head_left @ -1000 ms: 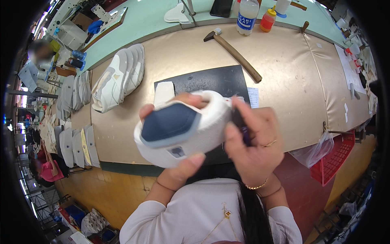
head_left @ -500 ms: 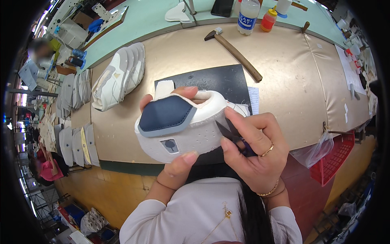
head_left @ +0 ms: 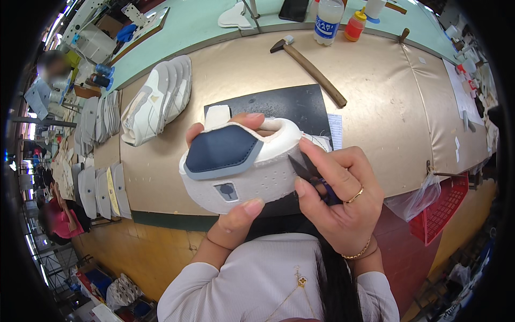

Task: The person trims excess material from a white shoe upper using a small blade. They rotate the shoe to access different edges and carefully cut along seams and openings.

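Note:
A shoe upper [head_left: 255, 174] in pale grey and white, with a navy panel edged in light blue, is held up over the near edge of the table. My left hand [head_left: 241, 214] grips it from the left, thumb on the grey side and fingers reaching through the collar opening. Scissors [head_left: 303, 168] with dark blades and a bluish-purple handle rest in my right hand [head_left: 346, 198]. Their blades are against the right end of the upper, just below the white collar. My right forefinger touches the upper there. The handle is partly hidden by my fingers.
A black mat [head_left: 276, 104] lies beneath the upper on the tan table cover [head_left: 386, 123]. Beyond it is a hammer [head_left: 311, 70]; stacked shoe uppers [head_left: 161, 99] stand at left. A bottle [head_left: 328, 21] and a red squeeze bottle [head_left: 354, 27] stand behind. A red basket [head_left: 440, 209] hangs at right.
The upper and both hands have shifted slightly to the right. The scissor blades look closer together than before.

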Demonstrator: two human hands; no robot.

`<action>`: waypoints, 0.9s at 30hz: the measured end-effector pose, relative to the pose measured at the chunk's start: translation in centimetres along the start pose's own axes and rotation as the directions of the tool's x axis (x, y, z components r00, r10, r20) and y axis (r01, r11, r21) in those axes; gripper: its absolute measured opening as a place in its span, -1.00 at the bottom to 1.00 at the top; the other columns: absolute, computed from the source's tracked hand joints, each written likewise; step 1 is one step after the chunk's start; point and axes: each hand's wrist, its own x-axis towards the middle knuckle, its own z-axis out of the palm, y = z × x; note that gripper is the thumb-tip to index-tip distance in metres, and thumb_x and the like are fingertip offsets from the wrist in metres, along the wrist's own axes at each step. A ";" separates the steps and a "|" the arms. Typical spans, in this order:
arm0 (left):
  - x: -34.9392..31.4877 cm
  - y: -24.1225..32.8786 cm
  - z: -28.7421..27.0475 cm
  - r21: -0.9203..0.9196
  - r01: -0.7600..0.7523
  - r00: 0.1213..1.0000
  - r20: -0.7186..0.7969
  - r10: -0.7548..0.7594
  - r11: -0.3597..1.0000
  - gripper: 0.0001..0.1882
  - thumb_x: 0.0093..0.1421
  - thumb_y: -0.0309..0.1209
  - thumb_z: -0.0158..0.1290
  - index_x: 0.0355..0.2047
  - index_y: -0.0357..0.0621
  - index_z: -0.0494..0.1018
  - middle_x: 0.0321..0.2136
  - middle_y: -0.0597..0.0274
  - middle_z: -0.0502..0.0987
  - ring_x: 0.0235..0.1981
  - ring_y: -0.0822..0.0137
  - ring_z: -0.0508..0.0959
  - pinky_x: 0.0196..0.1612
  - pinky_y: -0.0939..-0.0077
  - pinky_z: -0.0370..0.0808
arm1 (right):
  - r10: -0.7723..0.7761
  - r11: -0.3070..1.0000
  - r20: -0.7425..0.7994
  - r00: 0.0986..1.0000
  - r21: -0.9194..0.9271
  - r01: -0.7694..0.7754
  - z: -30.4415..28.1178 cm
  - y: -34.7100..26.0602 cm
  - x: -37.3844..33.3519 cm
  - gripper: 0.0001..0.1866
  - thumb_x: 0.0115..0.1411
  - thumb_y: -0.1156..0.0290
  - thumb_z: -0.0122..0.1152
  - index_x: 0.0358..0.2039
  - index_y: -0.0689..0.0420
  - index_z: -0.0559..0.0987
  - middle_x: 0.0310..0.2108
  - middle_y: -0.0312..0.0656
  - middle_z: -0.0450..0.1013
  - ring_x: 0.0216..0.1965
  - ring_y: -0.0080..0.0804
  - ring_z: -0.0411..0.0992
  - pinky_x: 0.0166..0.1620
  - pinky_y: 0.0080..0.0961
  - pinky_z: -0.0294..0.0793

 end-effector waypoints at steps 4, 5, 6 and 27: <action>-0.1 0.2 0.1 0.038 0.032 0.999 -0.017 -0.031 0.999 0.13 -0.34 -0.13 0.09 0.35 -0.01 -0.01 0.08 -0.21 0.35 0.02 -0.04 0.50 0.12 0.12 0.49 | 0.018 1.000 0.004 1.000 -0.001 -0.018 -0.1 0.1 -0.1 -0.48 -0.04 0.65 0.37 0.02 0.17 0.59 -0.39 -0.23 0.39 -0.50 -0.47 0.38 -0.44 -0.56 0.44; -0.1 0.2 0.1 0.047 0.036 0.999 -0.019 -0.035 0.998 0.13 -0.34 -0.13 0.09 0.35 -0.01 -0.02 0.08 -0.21 0.35 0.02 -0.03 0.50 0.12 0.12 0.49 | 0.020 1.000 0.006 1.000 -0.005 -0.020 -0.1 0.1 -0.1 -0.48 -0.04 0.65 0.37 0.02 0.17 0.59 -0.40 -0.23 0.39 -0.50 -0.47 0.38 -0.44 -0.56 0.44; -0.1 0.1 0.0 0.050 0.033 0.999 -0.016 -0.032 0.998 0.13 -0.34 -0.12 0.09 0.35 -0.02 -0.02 0.09 -0.21 0.35 0.01 -0.03 0.50 0.12 0.12 0.49 | 0.023 1.000 0.008 1.000 -0.008 -0.023 -0.1 0.1 -0.1 -0.48 -0.04 0.65 0.36 0.02 0.17 0.60 -0.40 -0.22 0.39 -0.50 -0.47 0.38 -0.44 -0.56 0.44; -0.1 -0.2 -0.4 -0.015 0.017 0.999 -0.035 -0.018 1.000 0.09 -0.28 -0.06 0.05 0.35 -0.02 0.02 0.08 -0.16 0.36 0.05 -0.02 0.46 0.12 0.10 0.47 | 0.013 0.987 -0.074 0.997 0.160 -0.001 0.6 1.2 -0.3 -0.52 0.02 0.68 0.34 0.02 0.23 0.59 -0.35 -0.21 0.44 -0.41 -0.45 0.41 -0.37 -0.57 0.45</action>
